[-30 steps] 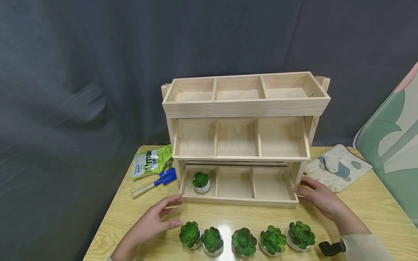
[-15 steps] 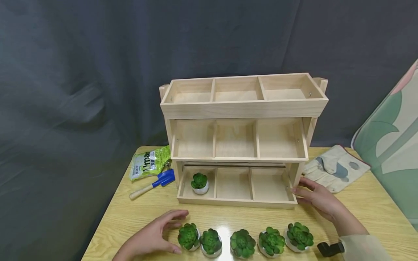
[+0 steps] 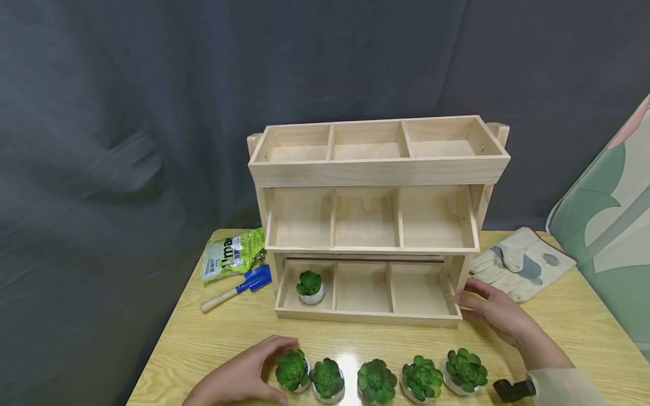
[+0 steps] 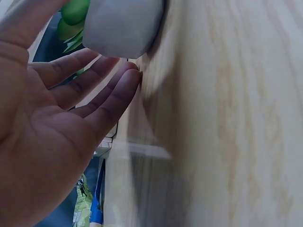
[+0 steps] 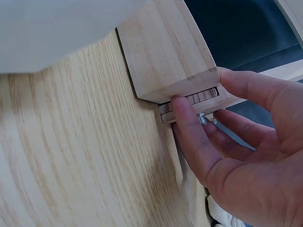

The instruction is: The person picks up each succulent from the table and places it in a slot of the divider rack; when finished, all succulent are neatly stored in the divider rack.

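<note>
My left hand (image 3: 244,375) curves around the leftmost potted succulent (image 3: 292,369) on the table, its thumb and fingers apart. In the left wrist view the fingertips lie beside the white pot (image 4: 120,28); whether they touch it I cannot tell. My right hand (image 3: 500,313) holds the lower right end of a three-tier wooden plant stand (image 3: 378,175), thumb and fingers at its bottom corner. In the right wrist view the thumb presses the wooden end (image 5: 165,52), near a metal bolt (image 5: 202,118). One small succulent (image 3: 310,285) sits in the bottom tier's left compartment.
Several more potted succulents (image 3: 377,382) stand in a row along the front of the table (image 3: 244,324). Left of the stand lie a green-and-white bag (image 3: 231,256) and a blue shovel (image 3: 256,277). Work gloves (image 3: 523,265) lie at right. A dark curtain (image 3: 355,56) hangs behind.
My left hand has moved from near the stand's bottom left corner toward me and right, coming around the leftmost succulent. The right hand has stayed on the stand.
</note>
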{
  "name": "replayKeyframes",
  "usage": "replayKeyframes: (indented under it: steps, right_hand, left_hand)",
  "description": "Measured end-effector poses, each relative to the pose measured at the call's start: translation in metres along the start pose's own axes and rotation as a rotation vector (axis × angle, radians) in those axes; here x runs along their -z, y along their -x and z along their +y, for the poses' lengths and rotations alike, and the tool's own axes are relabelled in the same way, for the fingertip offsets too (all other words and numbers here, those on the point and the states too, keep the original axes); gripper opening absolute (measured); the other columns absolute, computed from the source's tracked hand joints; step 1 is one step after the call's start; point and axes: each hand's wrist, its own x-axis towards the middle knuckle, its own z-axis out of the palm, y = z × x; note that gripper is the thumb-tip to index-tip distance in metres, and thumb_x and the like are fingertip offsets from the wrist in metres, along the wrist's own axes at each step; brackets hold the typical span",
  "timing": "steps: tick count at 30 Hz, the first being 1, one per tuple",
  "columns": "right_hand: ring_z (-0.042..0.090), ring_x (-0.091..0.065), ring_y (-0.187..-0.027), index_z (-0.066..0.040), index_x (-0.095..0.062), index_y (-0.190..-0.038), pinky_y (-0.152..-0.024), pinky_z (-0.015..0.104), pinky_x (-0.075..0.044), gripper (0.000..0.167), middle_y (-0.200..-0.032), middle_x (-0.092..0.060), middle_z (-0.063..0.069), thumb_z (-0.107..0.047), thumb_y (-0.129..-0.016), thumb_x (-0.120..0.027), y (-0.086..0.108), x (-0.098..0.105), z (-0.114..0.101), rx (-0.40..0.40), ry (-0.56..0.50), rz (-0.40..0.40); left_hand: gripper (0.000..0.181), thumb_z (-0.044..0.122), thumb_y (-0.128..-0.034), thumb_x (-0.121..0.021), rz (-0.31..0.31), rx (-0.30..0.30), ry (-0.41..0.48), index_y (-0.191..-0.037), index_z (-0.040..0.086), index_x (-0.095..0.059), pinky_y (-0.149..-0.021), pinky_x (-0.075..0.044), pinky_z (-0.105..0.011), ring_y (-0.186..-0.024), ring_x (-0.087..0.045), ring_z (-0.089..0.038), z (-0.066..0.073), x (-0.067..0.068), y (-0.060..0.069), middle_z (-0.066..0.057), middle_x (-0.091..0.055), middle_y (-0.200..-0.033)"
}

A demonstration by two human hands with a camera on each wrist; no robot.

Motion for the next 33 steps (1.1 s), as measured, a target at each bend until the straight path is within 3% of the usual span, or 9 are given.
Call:
replayKeyframes:
  steps: [13,25,33]
  right_hand:
    - [0.039,-0.058,-0.142,0.005,-0.013,-0.169,-0.103,0.037,-0.062,0.087,-0.171,-0.018,0.037,-0.029,-0.109,-0.064,0.0042,-0.002,-0.0025,-0.001,0.003,0.011]
    - [0.045,-0.055,-0.145,0.007,-0.011,-0.169,-0.104,0.04,-0.062,0.083,-0.171,-0.016,0.039,-0.028,-0.111,-0.06,0.0023,-0.0013,-0.0038,0.002,0.015,0.005]
    - [0.041,-0.058,-0.142,0.006,-0.013,-0.169,-0.105,0.041,-0.062,0.083,-0.171,-0.018,0.037,-0.029,-0.111,-0.06,0.0014,-0.0006,-0.0027,-0.01,0.018,0.004]
  left_hand:
    - [0.064,0.038,-0.0867,-0.091,0.031,0.03,-0.037,-0.141,0.037,-0.057,-0.102,-0.05,-0.02,-0.126,-0.059,-0.004,-0.0006,-0.007,-0.0079,0.005,-0.06,-0.141]
    - [0.063,0.03,-0.0883,-0.09,0.021,0.013,0.028,-0.142,0.031,-0.056,-0.099,-0.051,-0.018,-0.124,-0.059,-0.002,0.001,-0.0065,-0.006,-0.001,-0.058,-0.143]
    - [0.063,0.032,-0.0882,-0.09,0.045,0.017,0.017,-0.142,0.033,-0.057,-0.099,-0.051,-0.02,-0.123,-0.06,-0.006,0.0003,-0.0042,-0.0046,0.0,-0.059,-0.141]
